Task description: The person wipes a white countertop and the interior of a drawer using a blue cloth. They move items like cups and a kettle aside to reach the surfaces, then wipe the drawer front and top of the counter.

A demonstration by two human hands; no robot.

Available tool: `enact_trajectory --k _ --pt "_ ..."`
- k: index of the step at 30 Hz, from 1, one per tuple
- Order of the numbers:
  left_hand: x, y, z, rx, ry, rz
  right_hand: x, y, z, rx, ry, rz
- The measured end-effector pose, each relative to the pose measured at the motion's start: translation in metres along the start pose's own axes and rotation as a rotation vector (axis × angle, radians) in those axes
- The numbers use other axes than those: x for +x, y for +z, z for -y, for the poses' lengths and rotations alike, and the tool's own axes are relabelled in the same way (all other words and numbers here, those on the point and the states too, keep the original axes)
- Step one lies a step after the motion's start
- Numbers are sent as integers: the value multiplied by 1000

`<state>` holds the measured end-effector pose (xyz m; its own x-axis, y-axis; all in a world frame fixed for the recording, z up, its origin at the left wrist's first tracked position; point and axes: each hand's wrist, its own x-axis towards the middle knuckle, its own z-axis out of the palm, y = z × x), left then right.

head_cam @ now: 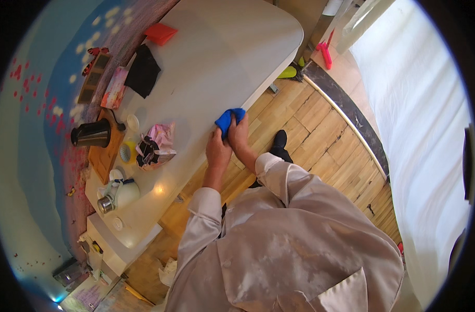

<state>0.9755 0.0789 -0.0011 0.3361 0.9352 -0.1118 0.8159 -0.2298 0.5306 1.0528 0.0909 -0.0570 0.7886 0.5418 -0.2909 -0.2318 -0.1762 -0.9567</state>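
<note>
Both my hands meet at the near edge of a white table point(198, 66). They grip a blue cloth point(224, 121), bunched up between them. My left hand point(218, 150) holds its near side, and the fingertips are partly hidden. My right hand point(239, 132) presses against the cloth with the thumb on top. To the left of my hands on the tabletop stands an open pink plastic bag point(165, 136) with dark stuff inside.
Along the wall side lie a black cloth point(143, 72), a red folded paper point(161, 34), a tissue box point(114, 87), a black electric kettle point(91, 133) on a wooden tray point(104, 163), and a pale flask point(126, 193). A white curtain point(416, 117) hangs to the right above the wooden floor point(319, 128).
</note>
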Motion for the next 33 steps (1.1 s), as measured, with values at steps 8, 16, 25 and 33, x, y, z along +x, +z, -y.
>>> enact_trajectory --k 8,16,25,33 --pt "2 -12 -19 120 89 69 21 2 -25 338 392 39" --pt "-8 -16 1 309 151 97 -13 17 -32 552 669 91" --pt "-1 20 -2 383 157 341 44 35 -134 335 750 -205" --pt "-30 12 22 125 -64 313 -4 29 -113 114 398 42"
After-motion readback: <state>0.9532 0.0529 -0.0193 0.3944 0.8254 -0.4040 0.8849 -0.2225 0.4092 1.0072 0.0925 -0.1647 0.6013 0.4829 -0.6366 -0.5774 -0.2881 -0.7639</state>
